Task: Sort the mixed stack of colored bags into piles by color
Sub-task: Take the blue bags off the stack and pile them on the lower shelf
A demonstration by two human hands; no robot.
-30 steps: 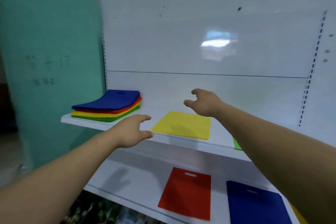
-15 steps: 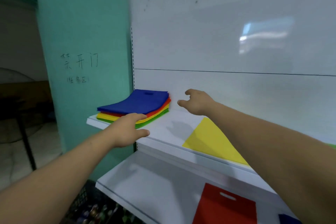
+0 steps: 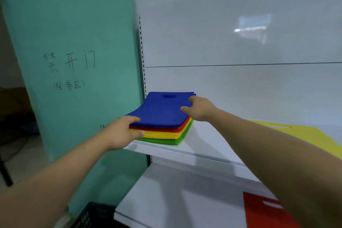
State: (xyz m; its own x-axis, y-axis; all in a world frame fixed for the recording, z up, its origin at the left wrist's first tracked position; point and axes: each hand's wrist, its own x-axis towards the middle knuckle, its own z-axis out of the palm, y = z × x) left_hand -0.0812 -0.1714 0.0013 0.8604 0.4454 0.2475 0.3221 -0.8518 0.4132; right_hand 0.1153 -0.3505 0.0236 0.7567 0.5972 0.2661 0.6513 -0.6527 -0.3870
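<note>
Where: stack of flat fabric bags [image 3: 161,134], blue over red, yellow, green, mid-frame on white shelf [image 3: 203,144].
Left hand [image 3: 120,133]: fingers [image 3: 137,133] pinch its near-left corner.
Right hand [image 3: 200,110]: fingers open, touching blue top bag [image 3: 161,109] at its right edge.

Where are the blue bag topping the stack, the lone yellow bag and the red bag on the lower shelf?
blue bag [image 3: 162,111], head view, middle of its top face.
yellow bag [image 3: 303,134], head view, bare part right of its handle slot.
red bag [image 3: 259,214], head view, just below its handle slot.
</note>
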